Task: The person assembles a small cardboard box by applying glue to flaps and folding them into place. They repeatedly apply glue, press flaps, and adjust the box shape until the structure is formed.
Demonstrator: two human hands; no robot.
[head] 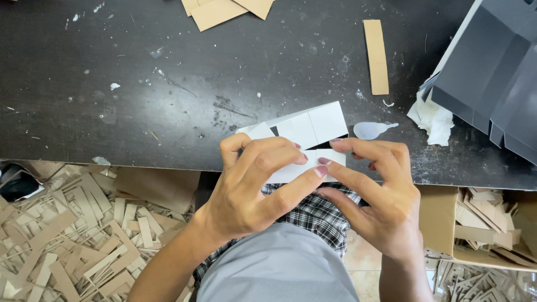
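Observation:
A white folded card piece (310, 127) with creased panels rests on the near edge of the dark worktable (140, 84). My left hand (254, 187) grips its near side, thumb and fingers pinching the card. Beside it, my right hand (377, 193) pinches the card's right near panel with fingertips on top. The lower part of the card is hidden under both hands.
A brown cardboard strip (376, 56) lies at the back right, brown card pieces (224, 10) at the top edge. Stacked grey folded sheets (492, 72) and crumpled white paper (433, 118) sit at right. Cardboard scraps (72, 235) cover the floor; a scrap box (481, 223) stands at lower right.

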